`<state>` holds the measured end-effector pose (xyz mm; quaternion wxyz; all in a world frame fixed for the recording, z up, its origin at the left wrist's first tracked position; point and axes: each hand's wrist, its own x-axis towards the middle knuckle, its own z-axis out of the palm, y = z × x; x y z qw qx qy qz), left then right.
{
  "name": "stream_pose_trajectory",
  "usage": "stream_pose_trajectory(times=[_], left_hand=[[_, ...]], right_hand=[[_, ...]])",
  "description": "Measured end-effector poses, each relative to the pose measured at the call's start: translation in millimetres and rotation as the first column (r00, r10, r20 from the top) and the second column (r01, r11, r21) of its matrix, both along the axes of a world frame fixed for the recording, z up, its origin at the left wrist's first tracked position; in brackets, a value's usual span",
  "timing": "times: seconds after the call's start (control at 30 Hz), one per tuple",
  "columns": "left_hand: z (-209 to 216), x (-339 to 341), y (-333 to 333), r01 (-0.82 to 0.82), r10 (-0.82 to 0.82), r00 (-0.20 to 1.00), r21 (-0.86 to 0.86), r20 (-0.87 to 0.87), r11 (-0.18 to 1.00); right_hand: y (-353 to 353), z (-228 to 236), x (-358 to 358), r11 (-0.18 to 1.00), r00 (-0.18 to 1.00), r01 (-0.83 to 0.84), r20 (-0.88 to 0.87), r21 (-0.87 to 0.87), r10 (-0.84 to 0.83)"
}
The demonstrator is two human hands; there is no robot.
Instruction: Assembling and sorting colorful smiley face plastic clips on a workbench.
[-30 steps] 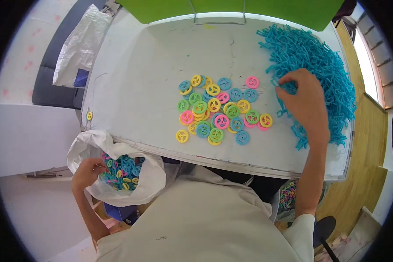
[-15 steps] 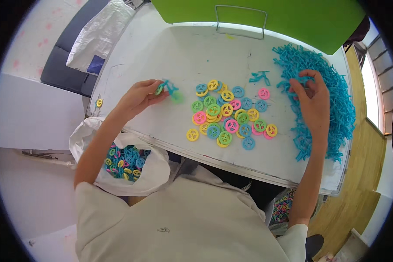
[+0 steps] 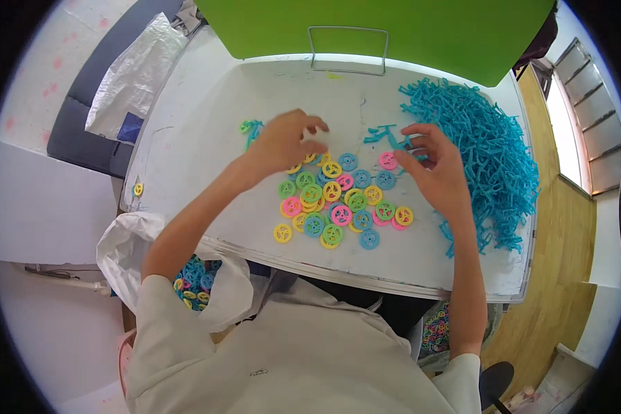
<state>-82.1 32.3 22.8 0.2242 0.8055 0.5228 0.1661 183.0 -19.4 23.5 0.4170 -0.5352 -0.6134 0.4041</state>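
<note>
My left hand (image 3: 288, 141) hovers over the far left edge of a spread of small spoked plastic wheels (image 3: 332, 191) in yellow, pink, green and blue. Its fingers are bent, the thumb stands apart, and nothing shows between them. Just left of that hand lies a teal forked plastic piece (image 3: 254, 131) with a green wheel on it, partly hidden by the hand. My right hand (image 3: 436, 169) is beside a pink wheel (image 3: 388, 161), its thumb and fingers around a teal plastic piece (image 3: 403, 143). More loose teal pieces (image 3: 381, 132) lie next to its fingertips.
A large heap of teal pieces (image 3: 493, 152) covers the right side of the white table (image 3: 207, 165). A green panel with a wire handle (image 3: 348, 72) stands at the back. Below the left edge hangs a white bag (image 3: 231, 293) with wheeled pieces. A container of small coloured parts (image 3: 436, 328) is lower right.
My left hand has let go of the teal piece with the green wheel and moved right to the wheels. My right hand has come away from the heap, leftward. The view has shifted.
</note>
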Motion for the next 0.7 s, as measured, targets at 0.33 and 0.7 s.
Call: stream_pose_trajectory(times=[0.33, 0.7], left_hand=[[-10, 18, 4, -0.066, 0.086, 0.992, -0.204, 0.094, 0.977], [0, 14, 8, -0.049, 0.061, 0.995, -0.138, 0.084, 0.989]], right_hand=[[-2, -6, -14, 0.995, 0.987, 0.005, -0.159, 0.097, 0.011], [3, -8, -10, 0.995, 0.948, -0.079, -0.314, -0.058, 0.057]])
